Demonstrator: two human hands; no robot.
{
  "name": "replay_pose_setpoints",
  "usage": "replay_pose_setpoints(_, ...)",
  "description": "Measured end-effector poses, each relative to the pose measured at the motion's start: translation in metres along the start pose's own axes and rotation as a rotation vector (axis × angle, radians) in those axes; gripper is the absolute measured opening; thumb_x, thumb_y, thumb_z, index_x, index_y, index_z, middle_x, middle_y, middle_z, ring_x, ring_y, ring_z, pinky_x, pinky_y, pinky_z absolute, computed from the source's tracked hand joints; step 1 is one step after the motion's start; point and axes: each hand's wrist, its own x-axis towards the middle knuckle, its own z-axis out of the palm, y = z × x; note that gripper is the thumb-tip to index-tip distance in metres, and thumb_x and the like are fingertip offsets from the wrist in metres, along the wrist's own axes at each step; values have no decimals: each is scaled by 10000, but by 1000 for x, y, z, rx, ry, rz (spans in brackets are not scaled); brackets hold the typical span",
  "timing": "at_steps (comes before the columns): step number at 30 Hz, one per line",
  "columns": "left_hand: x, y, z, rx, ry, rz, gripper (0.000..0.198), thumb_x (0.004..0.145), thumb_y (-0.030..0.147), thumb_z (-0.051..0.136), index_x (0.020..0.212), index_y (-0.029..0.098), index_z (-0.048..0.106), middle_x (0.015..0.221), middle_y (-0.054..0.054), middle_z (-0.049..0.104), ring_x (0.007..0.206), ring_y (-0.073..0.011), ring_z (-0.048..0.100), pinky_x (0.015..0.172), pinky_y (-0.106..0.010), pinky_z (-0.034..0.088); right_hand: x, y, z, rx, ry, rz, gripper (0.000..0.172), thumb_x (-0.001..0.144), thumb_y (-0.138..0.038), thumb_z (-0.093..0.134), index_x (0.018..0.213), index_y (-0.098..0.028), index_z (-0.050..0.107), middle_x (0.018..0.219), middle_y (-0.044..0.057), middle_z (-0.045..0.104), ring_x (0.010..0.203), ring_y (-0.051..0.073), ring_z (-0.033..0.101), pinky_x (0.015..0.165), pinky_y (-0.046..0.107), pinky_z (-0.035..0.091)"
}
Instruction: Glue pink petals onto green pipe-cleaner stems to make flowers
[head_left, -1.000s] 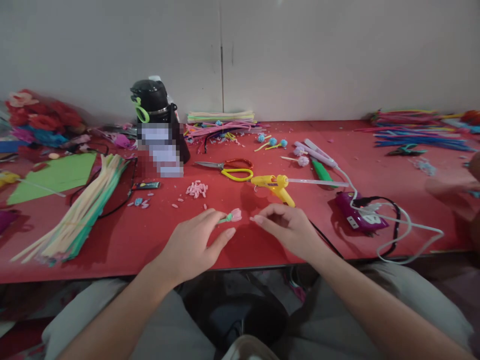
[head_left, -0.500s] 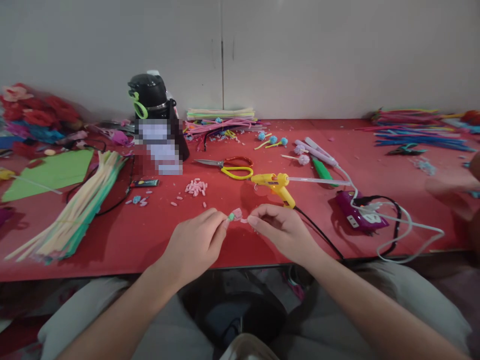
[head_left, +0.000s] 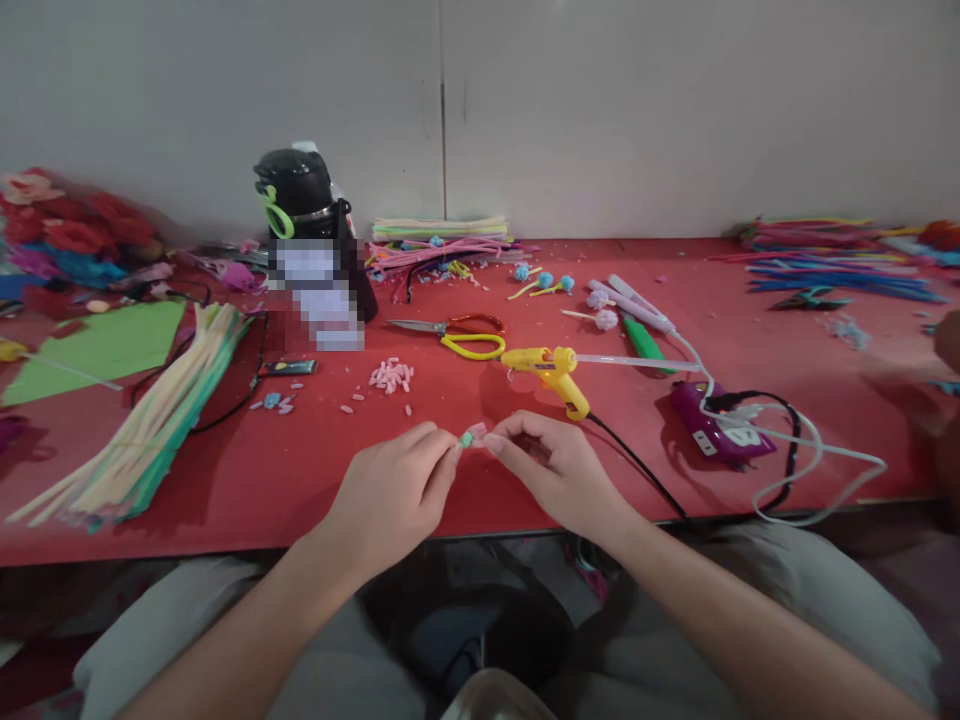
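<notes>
My left hand (head_left: 390, 490) pinches the green stem end of a small pink flower bud (head_left: 472, 435) just above the red table (head_left: 300, 470). My right hand (head_left: 555, 465) is closed too, its fingertips pinched on the pink end of the same bud, so the two hands meet at it. A yellow glue gun (head_left: 551, 368) lies just beyond my right hand. A small heap of pink petal pieces (head_left: 392, 375) sits behind my left hand.
Scissors (head_left: 457, 337) with yellow and red handles, a black bottle (head_left: 311, 240), a bundle of pale and green pipe cleaners (head_left: 161, 410), green paper (head_left: 105, 345), a purple power strip (head_left: 712, 425) with cables, coloured pipe cleaners (head_left: 825, 262) at far right. Another person's hand (head_left: 946, 345) shows at the right edge.
My right hand has moved left and closed on the pink end of the bud, which my left hand has kept holding. Both hands have drawn together.
</notes>
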Motion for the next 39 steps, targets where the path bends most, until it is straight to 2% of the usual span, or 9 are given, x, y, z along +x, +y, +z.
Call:
replay_pose_setpoints(7, -1, 0, -1, 9, -9, 5, 278, 1030, 292, 365, 871, 209, 578, 804, 3, 571, 690, -147, 538, 592, -279, 302, 0, -2, 1, -46, 3, 1, 201, 928, -354, 632, 833, -181, 670, 810, 26, 702, 754, 159, 625, 686, 281, 459)
replay_pose_setpoints(21, -1, 1, -3, -106, -35, -4, 299, 1035, 296, 382, 784, 200, 513, 768, 9, 532, 685, -138, 498, 608, -280, 291, -1, -1, -1, -94, -2, 10, 250, 923, -409, 637, 802, -191, 652, 771, 26, 679, 700, 160, 581, 642, 293, 437)
replay_pose_setpoints(25, 1, -2, -6, -153, -42, -27, 317, 1035, 307, 391, 753, 195, 484, 758, 15, 522, 687, -136, 482, 608, -280, 289, -1, 3, -5, -42, 24, 16, 268, 905, -416, 654, 761, -196, 608, 741, 18, 645, 689, 153, 576, 659, 294, 463)
replay_pose_setpoints(27, 1, -3, -7, -182, -48, -37, 325, 1037, 314, 391, 746, 194, 476, 755, 17, 521, 694, -136, 482, 609, -280, 291, -1, 4, -7, 20, 31, -11, 218, 900, -385, 655, 801, -198, 605, 779, 22, 646, 723, 155, 604, 694, 295, 497)
replay_pose_setpoints(29, 1, -3, -7, -200, -53, -41, 327, 1037, 316, 393, 745, 194, 476, 757, 17, 524, 703, -137, 486, 613, -282, 293, 0, 5, -8, 85, 19, -41, 165, 889, -357, 663, 920, -200, 623, 864, 39, 672, 799, 167, 650, 745, 304, 532)
replay_pose_setpoints(32, 2, -2, -7, -203, -63, -31, 324, 1033, 307, 401, 741, 193, 482, 756, 13, 528, 703, -141, 489, 617, -286, 295, -1, 4, -6, 142, -16, -29, 260, 869, -365, 685, 1064, -202, 627, 950, 71, 716, 896, 198, 701, 818, 344, 568)
replay_pose_setpoints(36, 2, -1, -6, -193, -70, -14, 309, 1025, 288, 407, 747, 195, 500, 746, 8, 531, 694, -144, 492, 614, -289, 297, -1, 4, -2, 123, -34, -8, 270, 844, -387, 717, 1037, -205, 668, 942, 79, 744, 884, 210, 719, 809, 354, 593)
replay_pose_setpoints(39, 1, -1, -6, -194, -77, -11, 304, 1023, 281, 407, 751, 196, 511, 753, 7, 538, 693, -144, 494, 610, -288, 296, -1, 4, -1, 103, -32, -29, 211, 850, -374, 712, 977, -206, 694, 904, 68, 748, 838, 198, 712, 776, 341, 593)
